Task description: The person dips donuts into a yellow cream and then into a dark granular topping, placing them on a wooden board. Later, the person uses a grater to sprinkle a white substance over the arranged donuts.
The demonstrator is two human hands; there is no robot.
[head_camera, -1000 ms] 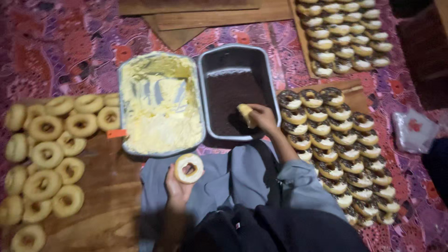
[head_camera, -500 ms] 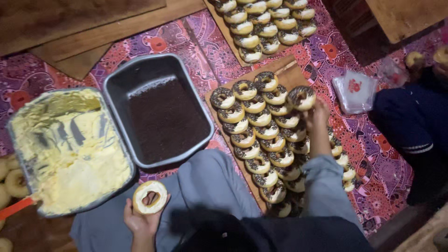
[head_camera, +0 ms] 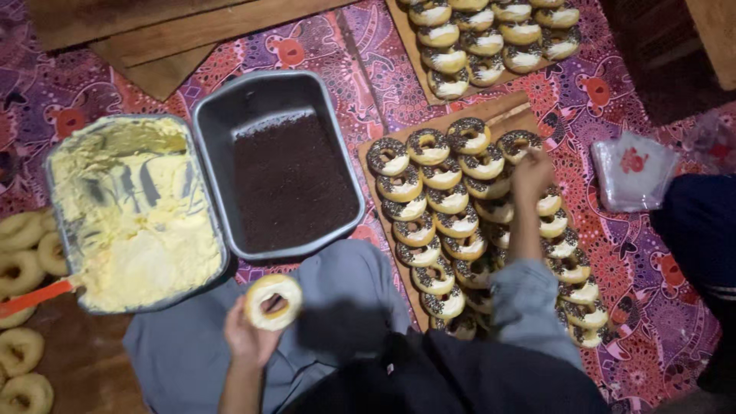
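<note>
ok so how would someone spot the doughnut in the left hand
Start at the grey tray of dark sprinkles in the middle. Just below its near edge, over the grey-clothed lap, the left hand holds up one doughnut. It alone is cream-coated without sprinkles and off the boards.

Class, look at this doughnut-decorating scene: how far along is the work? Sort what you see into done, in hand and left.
Done: the board of sprinkled doughnuts is nearly full, and a second topped batch lies beyond it. In hand: the right hand rests at a sprinkled doughnut on the board's far row, while the left hand holds a cream-spread doughnut with no sprinkles. Left: plain doughnuts wait beside the cream tray.
</note>
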